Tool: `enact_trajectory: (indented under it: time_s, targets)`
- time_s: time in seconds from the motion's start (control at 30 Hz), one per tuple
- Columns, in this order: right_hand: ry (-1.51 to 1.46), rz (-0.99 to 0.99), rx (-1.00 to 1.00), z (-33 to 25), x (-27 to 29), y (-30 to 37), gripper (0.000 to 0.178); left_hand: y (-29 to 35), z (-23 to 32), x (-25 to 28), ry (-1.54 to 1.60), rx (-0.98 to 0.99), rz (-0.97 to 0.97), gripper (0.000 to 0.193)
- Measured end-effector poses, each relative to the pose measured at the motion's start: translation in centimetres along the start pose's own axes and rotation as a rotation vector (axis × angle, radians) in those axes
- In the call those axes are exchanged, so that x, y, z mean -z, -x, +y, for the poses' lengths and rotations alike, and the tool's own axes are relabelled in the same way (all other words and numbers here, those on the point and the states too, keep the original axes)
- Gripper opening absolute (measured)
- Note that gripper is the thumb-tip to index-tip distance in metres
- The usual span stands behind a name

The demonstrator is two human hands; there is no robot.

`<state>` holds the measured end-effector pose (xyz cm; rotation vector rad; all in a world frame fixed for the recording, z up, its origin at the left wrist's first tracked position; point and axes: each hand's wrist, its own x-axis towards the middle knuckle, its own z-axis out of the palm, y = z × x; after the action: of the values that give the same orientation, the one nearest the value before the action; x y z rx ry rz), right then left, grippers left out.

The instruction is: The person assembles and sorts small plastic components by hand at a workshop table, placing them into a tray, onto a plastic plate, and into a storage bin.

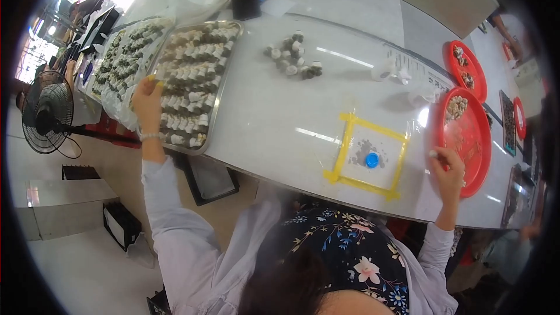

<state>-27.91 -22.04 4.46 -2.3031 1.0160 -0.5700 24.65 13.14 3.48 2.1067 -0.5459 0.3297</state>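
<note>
At the left, a metal tray (217, 84) holds rows of small white-wrapped pieces with dark greenish tops. My left hand (149, 102) is over its left edge, beside a plastic-covered tray (125, 64) of similar pieces. The left fingers are drawn together, with yellow at their tips; whether they hold a piece is hidden. On the right, my right hand (448, 170) is closed at the near left rim of a red round tray (475, 160). A small whitish spot shows at its fingertips, too small to name. Small pale bits (456, 108) lie in that red tray.
A blue cap (372, 160) stands on dark specks inside a yellow tape square (348, 140). Several loose wrapped pieces (291, 55) lie mid-table. Crumpled white tissue (389, 71) lies farther right. Another red tray (475, 76) stands behind. A black fan (46, 114) is at far left.
</note>
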Motion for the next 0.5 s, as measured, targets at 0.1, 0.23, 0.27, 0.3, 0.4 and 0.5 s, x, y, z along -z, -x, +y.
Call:
enact_trajectory:
  time_s: [0.1,0.23,0.27,0.3,0.4,0.5]
  targets:
    - [0.035,-0.037,0.070,-2.2,-2.1,0.3,0.022,-2.2,-2.1,-1.0,-0.112,-0.019,-0.024,0.027]
    - [0.148,0.005,0.152,-2.6,-3.4,0.8,0.023,-2.7,-4.0,-1.4,-0.262,-0.033,-0.064,0.030]
    - [0.217,0.026,0.219,-2.6,-3.7,0.8,0.023,-2.8,-4.2,-1.5,-0.260,-0.034,-0.068,0.030]
    - [0.290,0.045,0.282,-2.4,-3.8,0.9,0.023,-2.6,-3.9,-1.8,-0.314,-0.037,-0.104,0.030]
    - [0.346,0.111,0.418,-2.4,-4.9,0.9,0.025,-2.6,-4.6,-0.9,-0.351,-0.061,-0.174,0.031]
    - [0.364,0.149,0.472,-2.7,-5.5,1.0,0.024,-1.0,-2.6,-1.1,-0.401,-0.199,-0.083,0.032]
